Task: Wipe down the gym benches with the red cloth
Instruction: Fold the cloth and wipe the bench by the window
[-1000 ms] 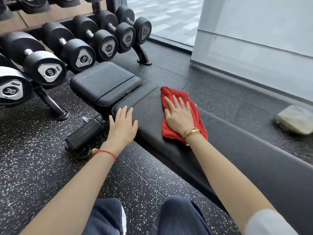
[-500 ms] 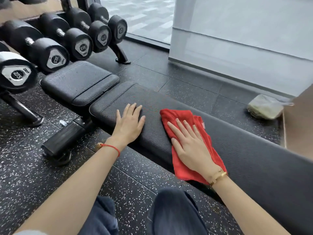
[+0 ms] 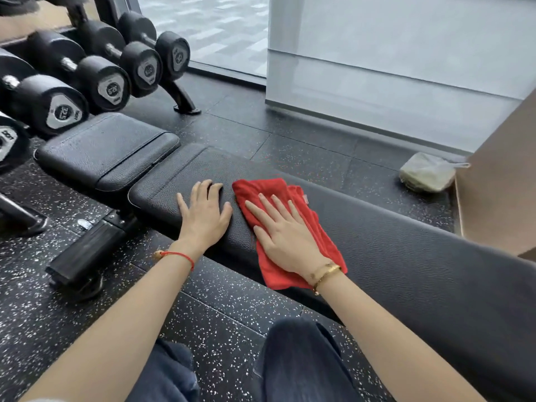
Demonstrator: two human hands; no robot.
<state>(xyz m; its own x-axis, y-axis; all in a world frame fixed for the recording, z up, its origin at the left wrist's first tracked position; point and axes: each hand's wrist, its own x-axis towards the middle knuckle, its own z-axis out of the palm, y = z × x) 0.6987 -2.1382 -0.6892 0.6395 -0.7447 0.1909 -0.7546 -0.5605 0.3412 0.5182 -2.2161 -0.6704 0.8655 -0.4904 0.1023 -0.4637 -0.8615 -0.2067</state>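
Observation:
A black padded gym bench (image 3: 406, 256) runs from the centre to the lower right, and its separate seat pad (image 3: 104, 152) lies at the left. The red cloth (image 3: 261, 190) lies folded on the long pad. My right hand (image 3: 285, 236) presses flat on the cloth with straight, spread fingers. Just left of the cloth, my left hand (image 3: 204, 216) rests flat on the bare pad near its front edge, holding nothing. Part of the cloth is hidden under my right palm.
A rack of black dumbbells (image 3: 113, 82) stands at the upper left, close behind the seat pad. A pale bagged bundle (image 3: 426, 174) lies on the speckled rubber floor beside a brown panel (image 3: 501, 184) at the right. The bench's foot roller (image 3: 84, 250) sticks out at the lower left.
My right hand has slid the red cloth along the long pad, away from the seat-pad end and then back a little toward my left hand. My left hand stays flat on the pad.

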